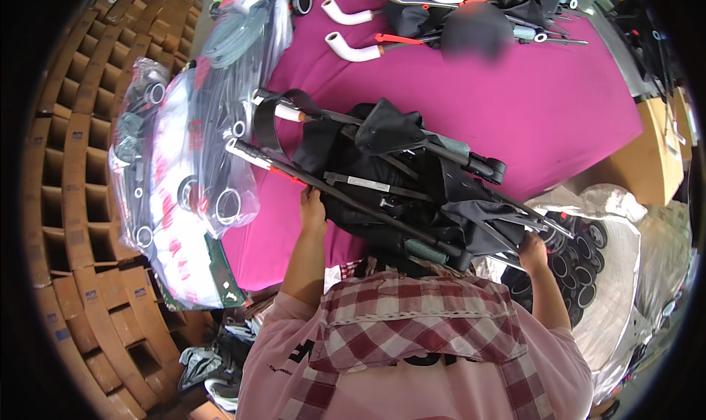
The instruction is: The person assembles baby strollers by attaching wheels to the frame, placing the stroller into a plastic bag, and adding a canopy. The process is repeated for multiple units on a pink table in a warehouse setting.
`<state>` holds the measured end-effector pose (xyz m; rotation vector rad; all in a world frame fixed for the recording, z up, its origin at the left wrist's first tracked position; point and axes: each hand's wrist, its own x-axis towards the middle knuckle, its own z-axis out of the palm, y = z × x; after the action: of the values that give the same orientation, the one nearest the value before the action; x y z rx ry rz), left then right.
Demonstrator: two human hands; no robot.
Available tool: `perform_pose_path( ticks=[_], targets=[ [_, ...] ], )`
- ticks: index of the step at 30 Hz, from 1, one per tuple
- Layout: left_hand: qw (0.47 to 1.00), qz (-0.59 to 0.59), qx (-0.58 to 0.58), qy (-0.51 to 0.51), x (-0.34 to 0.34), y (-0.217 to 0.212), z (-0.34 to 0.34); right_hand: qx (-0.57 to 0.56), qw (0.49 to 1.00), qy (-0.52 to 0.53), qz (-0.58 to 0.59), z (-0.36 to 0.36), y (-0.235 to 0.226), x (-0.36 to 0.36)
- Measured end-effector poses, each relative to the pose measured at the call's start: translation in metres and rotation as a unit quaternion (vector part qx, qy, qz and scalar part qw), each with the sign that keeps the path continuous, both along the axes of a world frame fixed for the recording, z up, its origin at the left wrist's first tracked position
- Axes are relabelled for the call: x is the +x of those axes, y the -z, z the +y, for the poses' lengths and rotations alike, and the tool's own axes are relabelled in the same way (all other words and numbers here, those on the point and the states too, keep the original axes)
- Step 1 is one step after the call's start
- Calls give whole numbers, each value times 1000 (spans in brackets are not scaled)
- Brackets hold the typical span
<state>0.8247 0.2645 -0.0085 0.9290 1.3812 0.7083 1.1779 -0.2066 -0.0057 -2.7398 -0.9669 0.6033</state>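
i curl my left hand and right hand round the folded stroller, over the near edge of the pink table; if the right one slips, that end might drop

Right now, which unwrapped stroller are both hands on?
The near black stroller, with the left hand toward its white handles and the right hand at its other end; the far strollers lie beyond, across the pink cloth.
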Motion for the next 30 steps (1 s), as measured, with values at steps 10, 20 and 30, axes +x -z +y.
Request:
perform_pose_path(
  ticks=[10, 20, 30],
  targets=[
    [998, 58, 13, -31, 1, -5, -1, 48, 990, -41, 127, 25, -11, -34],
    [951, 19, 269, -151, -126, 43, 134, -172, 977, -111, -64, -12, 22, -119],
    [937, 59, 307, -158, -180, 67, 195, -292, 955, -46, 29, -12, -18, -207]
  ],
)
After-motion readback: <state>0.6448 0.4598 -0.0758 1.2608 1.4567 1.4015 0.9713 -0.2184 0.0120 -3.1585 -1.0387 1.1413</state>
